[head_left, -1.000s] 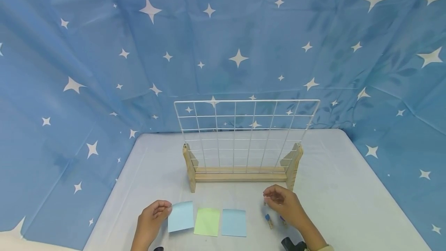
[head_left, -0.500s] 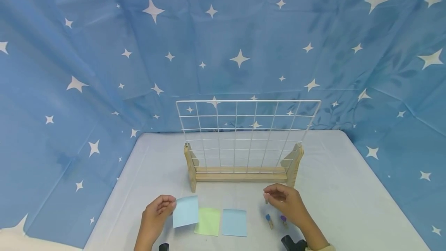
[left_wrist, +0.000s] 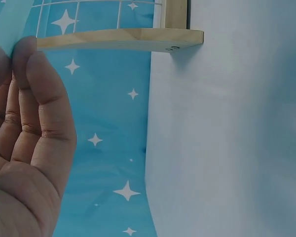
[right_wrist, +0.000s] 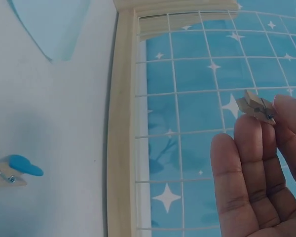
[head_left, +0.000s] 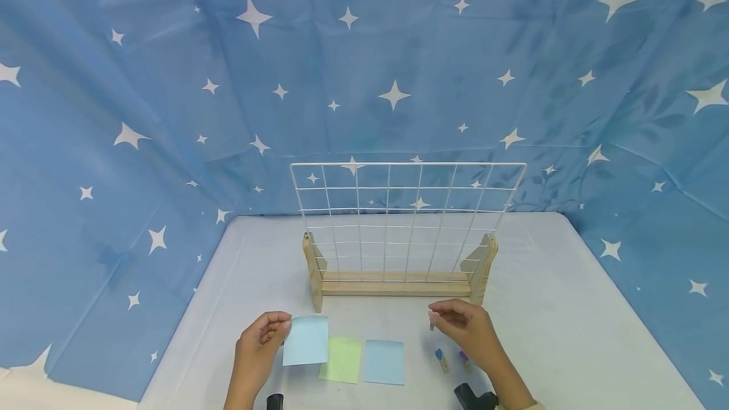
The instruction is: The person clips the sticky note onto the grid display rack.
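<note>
My left hand (head_left: 257, 348) pinches a light blue sticky note (head_left: 306, 341) by its upper left corner, raised over the table and overlapping a green note (head_left: 342, 360) in the head view. In the left wrist view, thumb and fingertips meet on the note's edge (left_wrist: 12, 24). A small wooden clothespin (right_wrist: 256, 106) is held between the thumb and fingers of my right hand (head_left: 464, 328). Two more clothespins lie below that hand, one with a blue heart (head_left: 442, 361) and one with a purple top (head_left: 464, 361). A second blue note (head_left: 384, 362) lies right of the green one.
Behind the hands stands a white wire grid (head_left: 398, 226) in a wooden base (head_left: 395, 288). The white table (head_left: 547, 309) extends to both sides, and a blue star-patterned cloth (head_left: 364, 49) hangs behind it.
My left hand has lifted the blue note up and to the right, and it now partly covers the green note. The right hand with its clothespin has barely moved.
</note>
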Motion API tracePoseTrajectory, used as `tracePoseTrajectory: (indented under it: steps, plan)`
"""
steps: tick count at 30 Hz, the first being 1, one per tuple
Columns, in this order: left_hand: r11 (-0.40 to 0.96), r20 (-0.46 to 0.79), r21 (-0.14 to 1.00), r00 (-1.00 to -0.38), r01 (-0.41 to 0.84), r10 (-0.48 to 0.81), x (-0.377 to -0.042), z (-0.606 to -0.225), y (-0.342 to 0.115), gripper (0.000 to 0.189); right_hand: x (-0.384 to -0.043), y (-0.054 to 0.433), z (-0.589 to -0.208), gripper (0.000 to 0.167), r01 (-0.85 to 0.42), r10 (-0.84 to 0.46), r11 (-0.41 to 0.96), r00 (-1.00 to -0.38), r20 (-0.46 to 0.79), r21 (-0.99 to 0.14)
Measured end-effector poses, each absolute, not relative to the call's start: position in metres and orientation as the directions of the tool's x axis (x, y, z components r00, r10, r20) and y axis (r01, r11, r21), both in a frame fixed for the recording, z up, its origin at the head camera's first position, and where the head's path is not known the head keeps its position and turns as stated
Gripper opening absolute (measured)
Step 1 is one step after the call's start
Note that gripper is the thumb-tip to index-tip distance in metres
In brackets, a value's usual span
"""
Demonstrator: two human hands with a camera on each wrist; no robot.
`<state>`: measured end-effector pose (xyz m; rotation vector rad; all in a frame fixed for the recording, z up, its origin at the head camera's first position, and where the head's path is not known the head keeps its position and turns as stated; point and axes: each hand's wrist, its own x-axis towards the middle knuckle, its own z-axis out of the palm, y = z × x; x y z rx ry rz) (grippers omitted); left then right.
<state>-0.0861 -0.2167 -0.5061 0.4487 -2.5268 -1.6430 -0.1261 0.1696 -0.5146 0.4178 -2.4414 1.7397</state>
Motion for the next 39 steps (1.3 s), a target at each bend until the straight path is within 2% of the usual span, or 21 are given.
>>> tracePoseTrajectory:
  steps: [10, 18, 39]
  plan:
    - [0.385, -0.056, 0.905, -0.948, -0.181, -0.314, -0.084, -0.495, -0.212, 0.014, -0.128, 0.166, -0.504, 0.014, -0.384, -0.180, 0.289, -0.921, 0.344, -0.877]
    - [0.370, -0.021, 0.918, -0.951, -0.140, -0.309, -0.085, -0.490, -0.210, 0.017, -0.132, 0.164, -0.495, 0.015, -0.338, -0.165, 0.303, -0.940, 0.300, -0.891]
    - [0.340, 0.052, 0.939, -0.959, -0.049, -0.280, -0.094, -0.478, -0.202, 0.020, -0.145, 0.157, -0.473, 0.012, -0.328, -0.195, 0.306, -0.941, 0.278, -0.894]
